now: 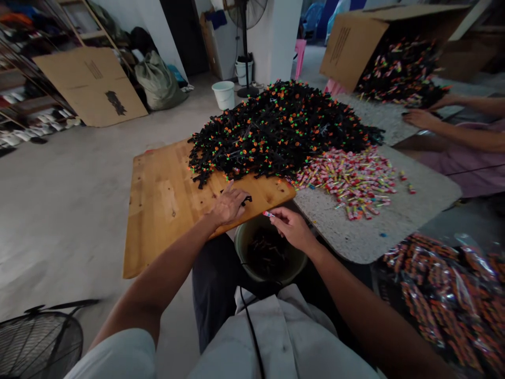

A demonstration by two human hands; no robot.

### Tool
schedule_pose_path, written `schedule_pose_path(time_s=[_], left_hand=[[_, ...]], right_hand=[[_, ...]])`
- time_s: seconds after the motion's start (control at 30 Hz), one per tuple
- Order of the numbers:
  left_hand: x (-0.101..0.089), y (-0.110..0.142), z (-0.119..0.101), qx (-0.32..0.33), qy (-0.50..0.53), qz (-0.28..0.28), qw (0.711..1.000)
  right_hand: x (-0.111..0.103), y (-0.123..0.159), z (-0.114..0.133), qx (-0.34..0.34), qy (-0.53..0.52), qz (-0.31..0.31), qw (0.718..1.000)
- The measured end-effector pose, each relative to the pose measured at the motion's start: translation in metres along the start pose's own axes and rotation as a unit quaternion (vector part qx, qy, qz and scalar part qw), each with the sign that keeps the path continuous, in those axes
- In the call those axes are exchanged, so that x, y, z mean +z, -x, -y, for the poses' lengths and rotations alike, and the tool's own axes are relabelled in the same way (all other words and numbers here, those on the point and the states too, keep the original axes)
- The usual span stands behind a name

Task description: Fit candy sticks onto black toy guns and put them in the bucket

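My left hand (231, 204) rests low over the wooden board, its fingers around a small black plastic piece (246, 200) that sticks out on the right side. The exact grip is partly hidden under the fingers. Between thumb and fingertips, my right hand (290, 225) pinches a small tube in a red and white wrapper (269, 214), just past the board's front edge. A large heap of black plastic pieces with orange and green tips (272, 131) rises behind both hands. To its right lies a pile of small pink, red and yellow wrapped tubes (355, 176).
Below my right hand stands a bucket (240, 245) with dark pieces inside. The wooden board (158, 210) meets a grey speckled tabletop (418, 210). Bagged items (442, 295) lie lower right. Another person's hands (424, 118) work by an overturned cardboard box (351, 50).
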State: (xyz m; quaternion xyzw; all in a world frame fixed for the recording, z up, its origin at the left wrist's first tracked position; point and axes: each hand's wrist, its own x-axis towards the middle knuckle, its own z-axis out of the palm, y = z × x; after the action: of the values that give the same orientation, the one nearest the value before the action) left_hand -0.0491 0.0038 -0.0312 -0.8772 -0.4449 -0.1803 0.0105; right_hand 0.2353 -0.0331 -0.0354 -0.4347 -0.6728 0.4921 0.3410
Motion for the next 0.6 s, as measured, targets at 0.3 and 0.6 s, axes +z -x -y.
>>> schedule_pose_path(time_s=[0.3, 0.6], left_hand=[[0.026, -0.006, 0.005, -0.104, 0.017, 0.009, 0.994], [0.006, -0.010, 0.034, -0.220, 0.207, -0.132, 0.944]], right_hand=[[-0.001, -0.003, 0.000, 0.004, 0.001, -0.012, 1.000], [0.000, -0.002, -0.014, 0.050, -0.065, -0.012, 0.997]])
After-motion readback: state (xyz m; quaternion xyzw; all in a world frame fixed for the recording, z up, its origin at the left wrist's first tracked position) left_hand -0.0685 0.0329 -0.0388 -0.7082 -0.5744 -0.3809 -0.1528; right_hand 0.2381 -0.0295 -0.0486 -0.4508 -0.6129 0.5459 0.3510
